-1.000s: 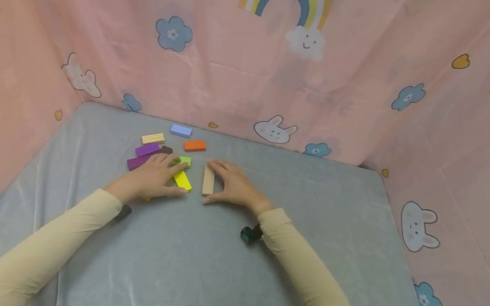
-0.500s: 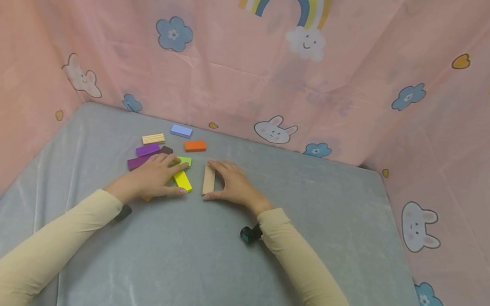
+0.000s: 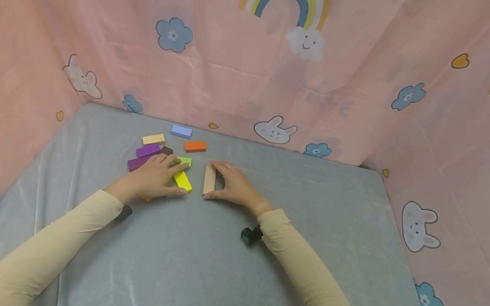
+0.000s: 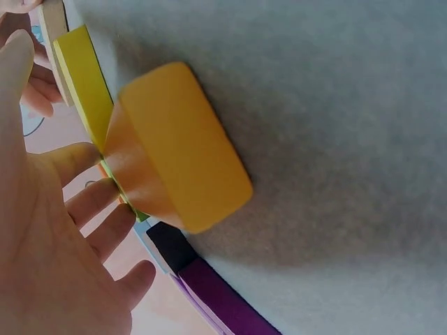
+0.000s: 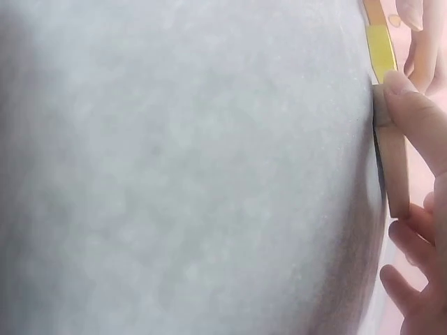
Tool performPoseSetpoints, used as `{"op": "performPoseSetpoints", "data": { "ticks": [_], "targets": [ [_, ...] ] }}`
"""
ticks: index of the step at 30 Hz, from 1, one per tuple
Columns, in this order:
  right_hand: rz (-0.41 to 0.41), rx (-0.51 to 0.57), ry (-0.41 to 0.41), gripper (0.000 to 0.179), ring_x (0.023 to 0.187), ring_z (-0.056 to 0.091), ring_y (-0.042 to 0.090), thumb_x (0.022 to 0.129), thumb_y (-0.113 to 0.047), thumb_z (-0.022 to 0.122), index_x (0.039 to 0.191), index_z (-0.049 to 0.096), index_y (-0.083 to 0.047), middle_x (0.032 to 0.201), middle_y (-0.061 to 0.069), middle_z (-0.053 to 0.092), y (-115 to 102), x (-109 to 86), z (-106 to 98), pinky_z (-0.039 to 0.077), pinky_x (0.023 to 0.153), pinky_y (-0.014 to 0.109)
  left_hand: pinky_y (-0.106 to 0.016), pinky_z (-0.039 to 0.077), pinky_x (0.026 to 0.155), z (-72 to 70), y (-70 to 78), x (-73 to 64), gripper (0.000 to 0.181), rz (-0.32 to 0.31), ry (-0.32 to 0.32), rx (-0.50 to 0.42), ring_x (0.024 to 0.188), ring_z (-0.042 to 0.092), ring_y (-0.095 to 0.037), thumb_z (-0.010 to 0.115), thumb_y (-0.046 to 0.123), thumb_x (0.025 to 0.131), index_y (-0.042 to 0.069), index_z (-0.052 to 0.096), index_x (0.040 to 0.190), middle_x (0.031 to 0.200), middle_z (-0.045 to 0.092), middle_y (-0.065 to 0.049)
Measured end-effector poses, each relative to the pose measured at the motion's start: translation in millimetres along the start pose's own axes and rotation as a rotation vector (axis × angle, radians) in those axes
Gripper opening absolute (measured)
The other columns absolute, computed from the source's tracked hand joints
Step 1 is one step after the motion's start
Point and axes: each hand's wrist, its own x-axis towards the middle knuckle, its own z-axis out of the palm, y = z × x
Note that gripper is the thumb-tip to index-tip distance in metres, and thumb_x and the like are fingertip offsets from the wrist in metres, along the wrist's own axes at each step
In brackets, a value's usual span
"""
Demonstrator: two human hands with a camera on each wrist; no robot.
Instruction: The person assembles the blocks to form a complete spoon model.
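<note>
Grip: right hand (image 3: 238,188) pinching plain wooden block (image 3: 209,181) by both ends on grey cloth (image 3: 194,269); left hand (image 3: 153,177), fingers extended, over yellow block (image 3: 184,182), contact unclear. Handling: probably light, stiff, sturdy, smooth; ends suit hold. Obscured from above: amber block (image 4: 187,148), mostly, under left hand; dark block (image 3: 166,150), partly, farther back.

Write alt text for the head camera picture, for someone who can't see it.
A person's right hand pinches a plain wooden block by its ends on a gray cloth. The left hand covers part of a group of colored blocks; pink cartoon-print fabric hangs behind.
</note>
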Motion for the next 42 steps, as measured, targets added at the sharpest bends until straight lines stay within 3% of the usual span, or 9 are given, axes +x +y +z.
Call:
{"op": "performPoseSetpoints", "data": {
  "ticks": [12, 31, 42],
  "targets": [
    [-0.007, 0.051, 0.042, 0.103, 0.146, 0.040, 0.027, 0.075, -0.055, 0.081, 0.154, 0.033, -0.011, 0.157, 0.010, 0.042, 13.4, -18.6, -7.2, 0.033, 0.121, 0.044, -0.061, 0.023, 0.121, 1.9, 1.0, -1.1, 0.083, -0.010, -0.009, -0.019, 0.140, 0.036, -0.041, 0.058, 0.064, 0.090, 0.016, 0.036, 0.154, 0.152, 0.041, -0.019],
    [0.030, 0.056, 0.099, 0.103, 0.144, 0.041, 0.031, 0.074, -0.053, 0.082, 0.153, 0.035, -0.007, 0.155, 0.013, 0.044, 47.5, -91.6, -14.4, 0.035, 0.119, 0.049, -0.062, 0.022, 0.120, 4.3, 0.8, -0.6, 0.082, 0.007, 0.003, 0.001, 0.139, 0.036, -0.042, 0.058, 0.062, 0.090, 0.015, 0.036, 0.154, 0.151, 0.041, -0.019],
    [0.064, 0.046, 0.129, 0.104, 0.145, 0.040, 0.030, 0.074, -0.054, 0.081, 0.154, 0.034, -0.009, 0.156, 0.012, 0.043, 58.4, -114.5, -21.3, 0.034, 0.119, 0.050, -0.064, 0.021, 0.120, 2.3, 1.6, -0.2, 0.083, 0.002, 0.007, 0.001, 0.139, 0.036, -0.043, 0.060, 0.061, 0.090, 0.014, 0.036, 0.154, 0.151, 0.041, -0.019]
  ]
}}
